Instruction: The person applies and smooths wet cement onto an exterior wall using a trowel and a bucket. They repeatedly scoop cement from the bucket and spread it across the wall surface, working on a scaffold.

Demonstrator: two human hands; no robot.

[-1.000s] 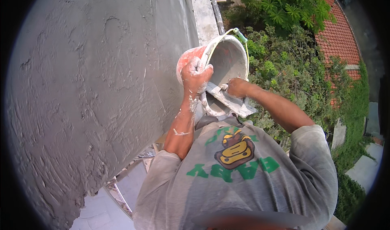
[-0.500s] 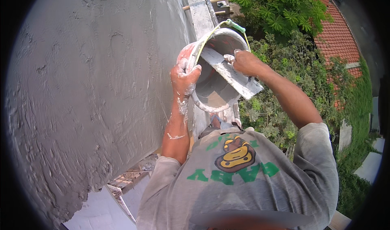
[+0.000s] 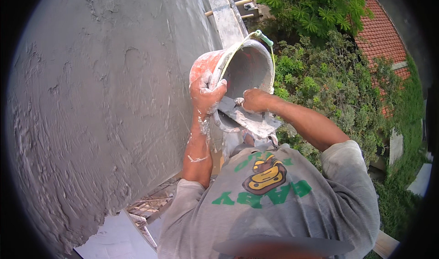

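Observation:
A mortar-smeared red bucket point(image 3: 204, 66) is tipped over, its open mouth toward me and its inside coated grey. My left hand point(image 3: 206, 94), streaked with wet plaster, is closed round the rim on the left. In my closed right hand point(image 3: 257, 100) is a flat rectangular plastering trowel point(image 3: 258, 123), grey with plaster. The blade slants across the lower part of the bucket's mouth, one end over the near rim. My fingers mostly hide its handle. The bucket's thin handle point(image 3: 235, 53), with a green grip, stands up over the mouth.
A wall of wet grey plaster point(image 3: 105, 99) fills the left side. Beyond the bucket runs a narrow plank point(image 3: 227, 21) beside a rail, with poles crossing. To the right, far below, are trees point(image 3: 320, 76) and a red tiled roof point(image 3: 382, 30). White sheets point(image 3: 114, 238) lie lower left.
My right hand has drawn the trowel down and left toward the near rim, and its blade now lies lower in the mouth. The bucket has tipped further, with my left hand still on it.

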